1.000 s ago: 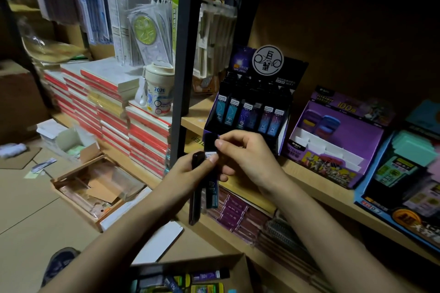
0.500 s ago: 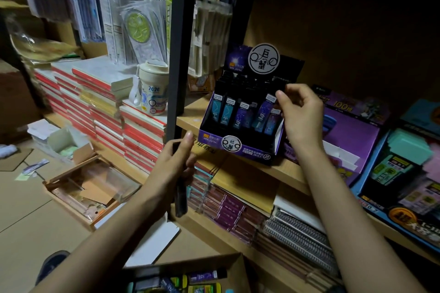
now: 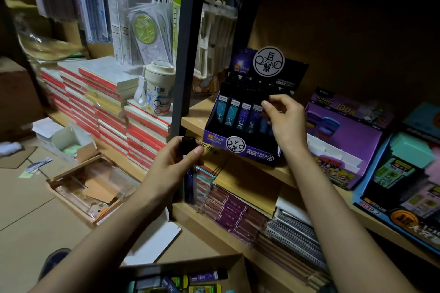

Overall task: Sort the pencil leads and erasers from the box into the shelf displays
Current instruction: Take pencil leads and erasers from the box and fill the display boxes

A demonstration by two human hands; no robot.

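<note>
Wooden shelving carried the purple lead display; we noted the right hand pinching a lead case into its end slot, the left hand gripping spare cases ready for feeding, more stock in the box

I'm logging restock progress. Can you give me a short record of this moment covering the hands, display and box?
left hand: grips dark lead tubes
right hand: pinches the top of a blue lead tube at the right end of the front row
lead display: on the wooden shelf, tubes upright
cardboard box: at the bottom of the view, more items inside
</note>
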